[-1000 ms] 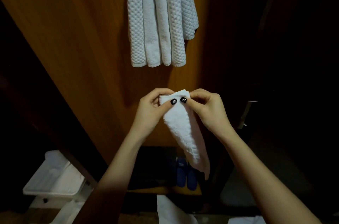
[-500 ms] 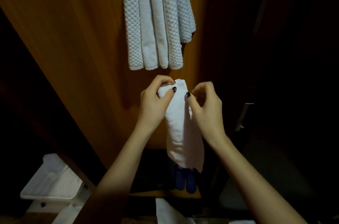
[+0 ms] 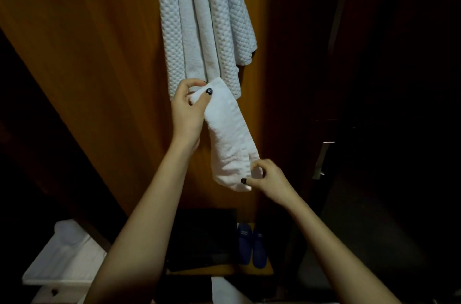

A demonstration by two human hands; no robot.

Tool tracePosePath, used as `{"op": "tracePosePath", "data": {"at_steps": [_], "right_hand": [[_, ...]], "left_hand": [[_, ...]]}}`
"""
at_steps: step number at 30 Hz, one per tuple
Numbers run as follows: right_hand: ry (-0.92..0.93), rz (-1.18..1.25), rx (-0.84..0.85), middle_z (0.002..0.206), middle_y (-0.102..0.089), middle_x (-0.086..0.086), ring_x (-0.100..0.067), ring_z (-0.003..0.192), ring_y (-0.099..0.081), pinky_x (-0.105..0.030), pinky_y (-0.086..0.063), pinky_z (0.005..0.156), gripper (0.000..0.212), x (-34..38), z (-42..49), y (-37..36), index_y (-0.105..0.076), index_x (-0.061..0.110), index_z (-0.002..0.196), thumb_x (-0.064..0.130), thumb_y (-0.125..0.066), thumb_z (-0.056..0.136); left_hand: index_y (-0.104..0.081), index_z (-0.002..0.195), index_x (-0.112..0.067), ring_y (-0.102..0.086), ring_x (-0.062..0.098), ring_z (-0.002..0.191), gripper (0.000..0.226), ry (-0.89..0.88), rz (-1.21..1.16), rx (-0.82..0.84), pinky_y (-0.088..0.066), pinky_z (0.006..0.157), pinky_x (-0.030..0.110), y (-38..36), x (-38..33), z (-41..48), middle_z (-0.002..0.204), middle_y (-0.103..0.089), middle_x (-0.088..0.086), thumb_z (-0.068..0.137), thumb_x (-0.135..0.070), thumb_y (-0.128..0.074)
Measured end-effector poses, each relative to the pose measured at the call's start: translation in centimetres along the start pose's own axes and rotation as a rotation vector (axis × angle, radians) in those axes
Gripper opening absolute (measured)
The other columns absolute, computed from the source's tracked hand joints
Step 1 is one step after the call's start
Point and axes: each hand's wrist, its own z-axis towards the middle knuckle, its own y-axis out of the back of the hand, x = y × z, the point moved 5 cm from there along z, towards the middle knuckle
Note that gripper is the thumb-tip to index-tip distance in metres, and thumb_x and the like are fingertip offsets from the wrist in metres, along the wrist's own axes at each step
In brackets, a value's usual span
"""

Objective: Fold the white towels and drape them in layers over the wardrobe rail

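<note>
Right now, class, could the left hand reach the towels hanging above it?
Probably yes. The left hand is right at the lower ends of the hanging towels with nothing between, though its fingers are pinching the top of the small towel.

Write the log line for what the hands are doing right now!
step: folding | left hand: pinches small towel top | right hand: pinches bottom corner | hung towels: hanging above

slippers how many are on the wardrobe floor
2: one blue slipper and a second blue slipper stand side by side on the wardrobe floor, at bottom centre. Others may be hidden in the dark.
</note>
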Motion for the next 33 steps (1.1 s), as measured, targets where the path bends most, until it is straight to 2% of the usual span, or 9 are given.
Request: {"op": "tracePosePath", "data": {"at_steps": [4, 6, 7, 9, 16, 24, 29, 31, 33], "right_hand": [[0.006, 0.111, 0.041, 0.112, -0.062, 0.001, -0.015, 0.103, -0.058, -0.034, -0.048, 0.085, 0.021, -1.4, -0.4, -1.4, -0.071, 0.014, 0.096, 0.027, -0.077, 0.080], [0.012, 0.186, 0.023, 0.115, -0.061, 0.006, -0.011, 0.103, -0.059, -0.029, -0.049, 0.088, 0.016, -1.8, -0.7, -1.9, -0.074, 0.018, 0.097, 0.023, -0.076, 0.082], [0.007, 0.187, -0.017, 0.105, -0.058, 0.007, -0.009, 0.093, -0.058, -0.023, -0.047, 0.081, 0.006, -1.9, -0.8, -1.8, -0.071, 0.015, 0.086, 0.020, -0.075, 0.084], [0.005, 0.168, -0.153, 0.082, -0.049, 0.000, -0.015, 0.073, -0.050, -0.022, -0.036, 0.067, 0.025, -2.5, -0.9, -1.2, -0.058, 0.004, 0.067, 0.014, -0.072, 0.086], [0.076, 0.344, -0.354, 0.069, -0.052, -0.007, -0.010, 0.065, -0.045, -0.025, -0.032, 0.060, 0.020, -2.6, -2.4, 3.5, -0.057, 0.008, 0.073, 0.010, -0.063, 0.091], [0.167, 0.367, -0.503, 0.071, -0.046, -0.011, -0.010, 0.068, -0.043, -0.027, -0.033, 0.060, 0.030, -1.7, -3.6, 7.1, -0.050, 0.004, 0.079, 0.032, -0.053, 0.092], [0.018, 0.411, -0.492, 0.077, -0.058, -0.003, -0.009, 0.070, -0.053, -0.027, -0.042, 0.063, 0.006, -2.7, -3.6, 7.3, -0.056, 0.008, 0.095, 0.013, -0.057, 0.096], [-0.167, 0.646, -0.363, 0.079, -0.064, -0.002, -0.012, 0.072, -0.060, -0.025, -0.049, 0.063, 0.005, -4.0, -3.4, 6.6, -0.060, 0.009, 0.100, 0.010, -0.058, 0.095], [-0.333, 0.892, -0.193, 0.073, -0.062, -0.004, -0.016, 0.070, -0.058, -0.025, -0.050, 0.062, 0.012, -5.2, -3.4, 5.4, -0.062, 0.009, 0.084, 0.007, -0.057, 0.094]], "left_hand": [[-0.058, 0.087, -0.021, -0.055, 0.000, 0.075, 0.023, 0.016, -0.049, -0.042, -0.046, 0.068, 0.016, 0.9, 0.3, 1.7, 0.090, -0.059, -0.001, 0.086, 0.002, -0.063], [-0.058, 0.087, -0.020, -0.055, 0.001, 0.073, 0.024, 0.028, -0.062, -0.060, -0.045, 0.067, 0.016, 1.2, 0.6, 2.2, 0.090, -0.059, -0.002, 0.087, 0.003, -0.062], [-0.057, 0.087, -0.020, -0.055, 0.001, 0.073, 0.024, 0.027, -0.064, -0.072, -0.045, 0.067, 0.016, 1.4, 0.8, 2.4, 0.089, -0.059, -0.003, 0.087, 0.003, -0.062], [-0.057, 0.088, -0.021, -0.055, 0.002, 0.075, 0.024, 0.022, -0.049, -0.100, -0.045, 0.069, 0.017, 1.8, 1.4, 2.8, 0.088, -0.059, -0.003, 0.086, 0.002, -0.062], [-0.060, 0.087, -0.022, -0.058, 0.014, 0.083, 0.021, 0.183, -0.022, -0.242, -0.048, 0.074, 0.028, 5.6, 6.4, 3.2, 0.091, -0.063, 0.003, 0.085, -0.001, -0.063], [-0.058, 0.091, -0.017, -0.057, 0.008, 0.070, 0.019, 0.294, -0.027, -0.280, -0.045, 0.057, 0.017, 6.2, 10.0, 0.9, 0.086, -0.062, 0.001, 0.087, 0.001, -0.060], [-0.057, 0.088, -0.022, -0.059, 0.012, 0.078, 0.023, 0.288, -0.070, -0.299, -0.047, 0.063, 0.022, 5.5, 10.5, 0.1, 0.092, -0.062, 0.004, 0.087, 0.001, -0.059], [-0.057, 0.088, -0.022, -0.060, 0.013, 0.082, 0.023, 0.298, -0.122, -0.298, -0.049, 0.068, 0.024, 5.1, 10.5, 0.0, 0.094, -0.062, 0.004, 0.088, 0.002, -0.058], [-0.057, 0.090, -0.020, -0.061, 0.013, 0.084, 0.021, 0.301, -0.145, -0.285, -0.051, 0.068, 0.023, 4.9, 10.3, 0.1, 0.097, -0.062, 0.006, 0.089, 0.001, -0.057]]}}
